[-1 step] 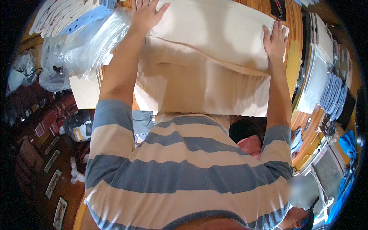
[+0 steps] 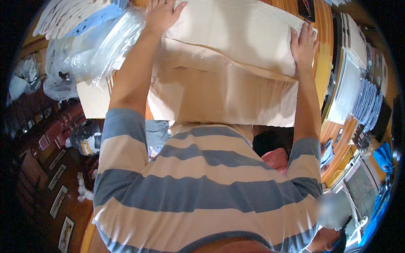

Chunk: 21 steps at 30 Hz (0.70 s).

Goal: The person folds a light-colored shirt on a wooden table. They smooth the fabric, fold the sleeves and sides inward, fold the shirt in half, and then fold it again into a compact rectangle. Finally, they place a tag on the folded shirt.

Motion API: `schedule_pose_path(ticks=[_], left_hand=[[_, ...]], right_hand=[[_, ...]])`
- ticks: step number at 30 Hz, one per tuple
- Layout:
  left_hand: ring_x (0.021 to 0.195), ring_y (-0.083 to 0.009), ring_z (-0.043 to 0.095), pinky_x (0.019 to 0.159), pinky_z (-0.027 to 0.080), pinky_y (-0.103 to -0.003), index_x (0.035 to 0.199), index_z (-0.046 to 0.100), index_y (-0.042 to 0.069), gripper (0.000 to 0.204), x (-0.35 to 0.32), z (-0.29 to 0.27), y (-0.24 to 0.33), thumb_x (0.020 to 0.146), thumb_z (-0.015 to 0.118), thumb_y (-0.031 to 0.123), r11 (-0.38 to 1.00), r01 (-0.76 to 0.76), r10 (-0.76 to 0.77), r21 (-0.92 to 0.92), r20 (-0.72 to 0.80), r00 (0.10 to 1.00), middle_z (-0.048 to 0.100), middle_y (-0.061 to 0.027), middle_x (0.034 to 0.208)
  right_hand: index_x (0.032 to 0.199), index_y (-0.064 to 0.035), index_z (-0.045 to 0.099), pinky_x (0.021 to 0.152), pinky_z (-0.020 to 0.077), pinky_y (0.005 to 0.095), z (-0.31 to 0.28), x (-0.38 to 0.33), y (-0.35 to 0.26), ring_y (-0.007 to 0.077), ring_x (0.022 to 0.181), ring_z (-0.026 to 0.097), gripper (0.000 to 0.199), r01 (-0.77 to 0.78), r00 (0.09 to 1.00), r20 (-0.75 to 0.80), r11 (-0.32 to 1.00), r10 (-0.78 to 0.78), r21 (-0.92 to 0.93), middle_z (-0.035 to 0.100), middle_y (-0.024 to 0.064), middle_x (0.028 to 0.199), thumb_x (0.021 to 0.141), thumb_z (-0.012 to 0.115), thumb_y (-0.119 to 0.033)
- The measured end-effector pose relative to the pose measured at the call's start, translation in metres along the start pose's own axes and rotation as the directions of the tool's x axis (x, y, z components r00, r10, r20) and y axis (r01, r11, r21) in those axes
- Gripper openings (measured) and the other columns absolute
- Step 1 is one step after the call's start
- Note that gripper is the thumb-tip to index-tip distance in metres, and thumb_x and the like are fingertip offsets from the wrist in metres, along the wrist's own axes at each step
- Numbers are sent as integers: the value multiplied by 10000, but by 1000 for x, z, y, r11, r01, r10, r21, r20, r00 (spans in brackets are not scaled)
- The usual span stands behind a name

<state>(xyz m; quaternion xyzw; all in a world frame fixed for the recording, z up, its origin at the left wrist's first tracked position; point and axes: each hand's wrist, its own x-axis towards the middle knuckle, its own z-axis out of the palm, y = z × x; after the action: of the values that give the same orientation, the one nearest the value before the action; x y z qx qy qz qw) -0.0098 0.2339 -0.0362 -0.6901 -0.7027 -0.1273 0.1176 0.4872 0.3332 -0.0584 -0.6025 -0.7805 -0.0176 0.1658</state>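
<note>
A cream-coloured cloth [image 2: 236,29], perhaps a garment, lies spread over the wooden table, and its near part hangs over the front edge toward my body. A long, loose fold runs across it from left to right, with two small round marks just below the fold on the left. My left hand [image 2: 164,16] rests flat at the cloth's far left, thumb spread, its fingertips cut off by the frame's upper edge. On the cloth's right end my right hand [image 2: 304,45] presses down with fingers stretched out. Neither hand grips anything.
Stacked folded white and blue cloths [image 2: 80,19] and clear plastic bags [image 2: 93,46] sit at the left. A dark tray [image 2: 306,9] lies at the far right. Folded blue garments [image 2: 366,101] are stacked farther right. Beside my right shoulder, another person's head is partly visible.
The cloth's fold has shifted slightly, and the two small round marks show more plainly. Both hands stay in nearly the same places, with the right fingers slightly more bent.
</note>
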Motion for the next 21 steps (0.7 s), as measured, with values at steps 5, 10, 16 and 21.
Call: schedule_pose_path(ticks=[5, 10, 16, 21], left_hand=[[1524, -445, 360, 1227, 293, -606, 1575, 507, 237, 653, -98, -57, 27, 985, 670, 463, 956, -86, 103, -280, 47, 994, 376, -151, 1684], [1377, -434, 508, 1145, 410, -540, 1352, 648, 60, 463, -287, -148, 42, 912, 760, 147, 909, 235, -181, -344, 182, 967, 556, -214, 1475], [1320, -400, 568, 1107, 455, -493, 1350, 648, 66, 440, -279, -143, 28, 934, 751, 168, 886, 267, -244, -379, 109, 964, 612, -165, 1418], [1554, -383, 323, 1258, 261, -543, 1604, 417, 125, 683, -258, -119, 36, 1002, 653, 346, 977, 116, -56, -182, 305, 951, 348, -151, 1689]], right_hand=[[1579, -59, 453, 1276, 202, 590, -72, -95, -40, 443, 1569, 283, 680, 23, 998, 63, 997, -28, 76, 352, 230, 1679, 1045, 572, -462], [1297, -19, 659, 1024, 519, 474, -119, -209, -57, 388, 1177, 656, 362, -14, 998, 59, 967, -1, 256, 694, 209, 1237, 982, 721, -187], [1349, -57, 643, 1082, 457, 504, -103, -208, -98, 381, 1246, 613, 380, -37, 992, 122, 912, -14, 409, 663, 192, 1313, 1007, 680, -220], [1616, -170, 419, 1266, 198, 603, -64, -184, -81, 380, 1599, 245, 581, 2, 985, 174, 993, 19, -120, 314, 181, 1711, 1095, 505, -410]])
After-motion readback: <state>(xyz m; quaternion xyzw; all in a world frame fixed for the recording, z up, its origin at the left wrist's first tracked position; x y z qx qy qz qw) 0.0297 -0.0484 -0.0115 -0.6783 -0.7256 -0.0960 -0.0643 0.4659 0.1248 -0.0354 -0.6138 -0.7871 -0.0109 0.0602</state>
